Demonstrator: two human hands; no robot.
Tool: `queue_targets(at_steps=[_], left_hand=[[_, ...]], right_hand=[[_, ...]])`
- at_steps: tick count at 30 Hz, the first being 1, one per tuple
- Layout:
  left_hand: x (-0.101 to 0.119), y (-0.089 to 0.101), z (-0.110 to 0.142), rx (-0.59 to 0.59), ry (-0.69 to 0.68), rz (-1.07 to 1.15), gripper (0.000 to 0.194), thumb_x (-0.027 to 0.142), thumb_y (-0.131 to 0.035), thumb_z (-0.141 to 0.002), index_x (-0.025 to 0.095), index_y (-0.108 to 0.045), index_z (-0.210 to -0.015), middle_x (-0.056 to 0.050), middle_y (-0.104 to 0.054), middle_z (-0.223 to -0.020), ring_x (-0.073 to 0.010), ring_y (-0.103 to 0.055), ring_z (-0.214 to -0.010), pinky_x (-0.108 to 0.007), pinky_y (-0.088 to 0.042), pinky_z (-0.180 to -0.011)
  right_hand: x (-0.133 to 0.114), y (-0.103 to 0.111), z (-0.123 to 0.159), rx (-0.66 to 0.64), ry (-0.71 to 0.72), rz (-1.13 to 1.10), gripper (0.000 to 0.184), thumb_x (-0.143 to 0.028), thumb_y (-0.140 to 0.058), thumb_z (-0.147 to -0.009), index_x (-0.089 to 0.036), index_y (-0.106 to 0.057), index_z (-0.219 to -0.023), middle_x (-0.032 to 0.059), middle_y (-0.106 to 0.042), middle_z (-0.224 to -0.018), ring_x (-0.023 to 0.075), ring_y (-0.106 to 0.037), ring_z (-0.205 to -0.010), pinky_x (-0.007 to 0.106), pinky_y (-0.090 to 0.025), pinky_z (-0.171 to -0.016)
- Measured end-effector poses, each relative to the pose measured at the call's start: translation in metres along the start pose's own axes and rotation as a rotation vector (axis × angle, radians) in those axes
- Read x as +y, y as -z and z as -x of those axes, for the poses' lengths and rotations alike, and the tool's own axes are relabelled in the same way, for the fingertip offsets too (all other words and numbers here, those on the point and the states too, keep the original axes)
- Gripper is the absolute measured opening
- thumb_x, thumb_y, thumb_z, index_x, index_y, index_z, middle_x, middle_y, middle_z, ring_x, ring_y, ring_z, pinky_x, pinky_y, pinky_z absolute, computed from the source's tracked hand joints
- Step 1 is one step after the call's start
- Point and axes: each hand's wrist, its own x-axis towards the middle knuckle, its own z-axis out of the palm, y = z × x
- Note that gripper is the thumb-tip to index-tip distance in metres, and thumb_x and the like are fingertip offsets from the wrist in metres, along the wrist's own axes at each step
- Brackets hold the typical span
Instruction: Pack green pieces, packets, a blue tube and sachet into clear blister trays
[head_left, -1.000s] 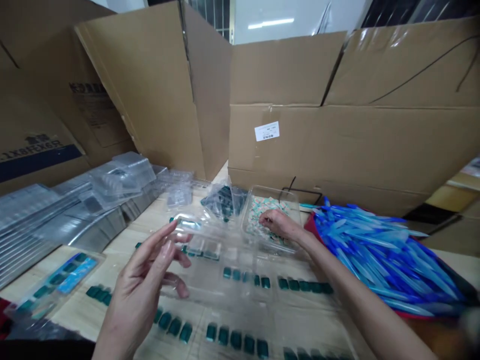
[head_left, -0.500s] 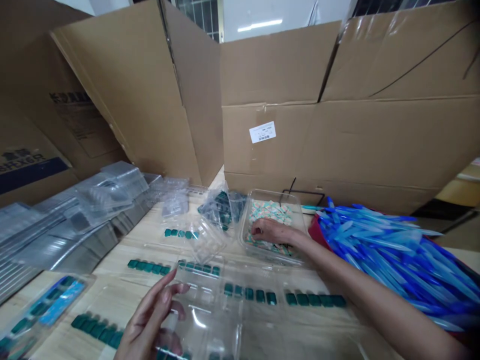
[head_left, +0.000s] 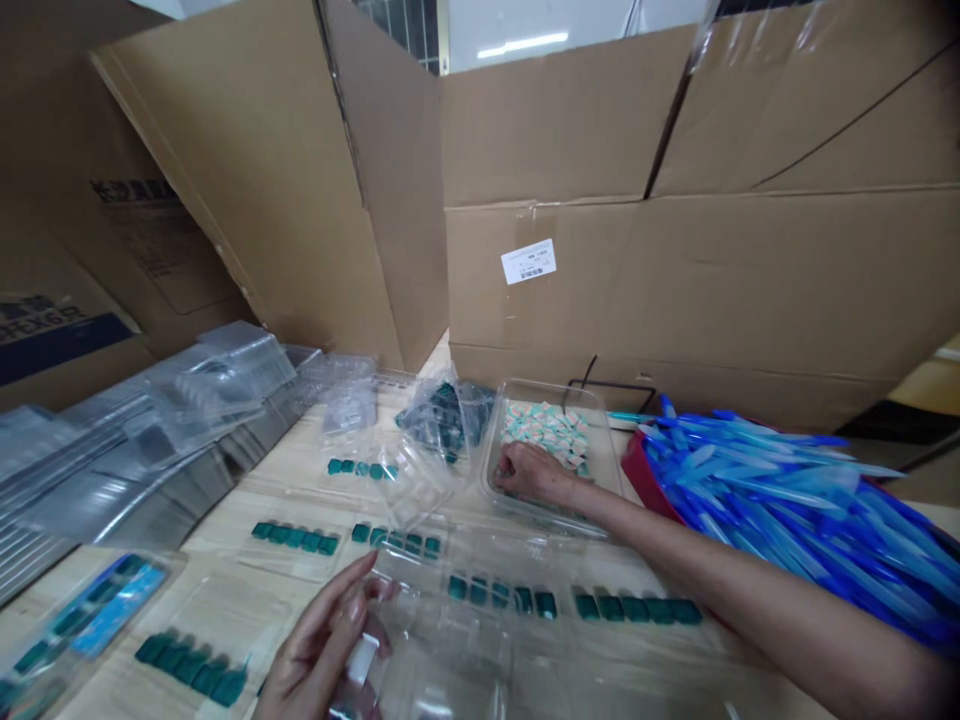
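My left hand (head_left: 334,635) grips the near left edge of a clear plastic tray (head_left: 457,655), thumb and fingers curled around it. A small white patch shows between its fingers; I cannot tell what it is. Farther off, my right hand (head_left: 536,472) reaches into a clear plastic bin (head_left: 600,480) holding many small pale pieces with green and orange marks (head_left: 555,430). Its fingers are pinched together at the bin's left side, and whatever is between them is hidden. Rows of dark green square pieces (head_left: 637,608) sit in clear trays around the left hand.
Stacked clear plastic trays (head_left: 195,420) lie at the left. A bag of dark green pieces (head_left: 446,415) stands left of the bin. At the right, a red container (head_left: 637,465) overflows with blue pen-shaped items (head_left: 772,500). Tall cardboard boxes (head_left: 585,290) wall off the back.
My left hand has shifted slightly right and nearer with the clear tray. My right hand has moved slightly left and lower inside the bin, its fingers still pinched.
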Motion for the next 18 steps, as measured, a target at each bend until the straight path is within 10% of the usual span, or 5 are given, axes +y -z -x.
queue_targets(at_steps=[18], left_hand=[[-0.006,0.003,-0.001,-0.074,-0.036,0.038,0.051,0.05,-0.069,-0.065,0.021,-0.067,-0.108,-0.009,-0.065,-0.092,-0.0168,-0.057,-0.06,-0.022,-0.045,-0.032]], right_hand=[[0.022,-0.005,-0.024,-0.075,-0.029,-0.552,0.011,-0.013,-0.067,-0.06,-0.015,-0.058,-0.065,-0.0048,-0.057,-0.053,0.0087,-0.052,-0.047,0.019,-0.04,-0.047]])
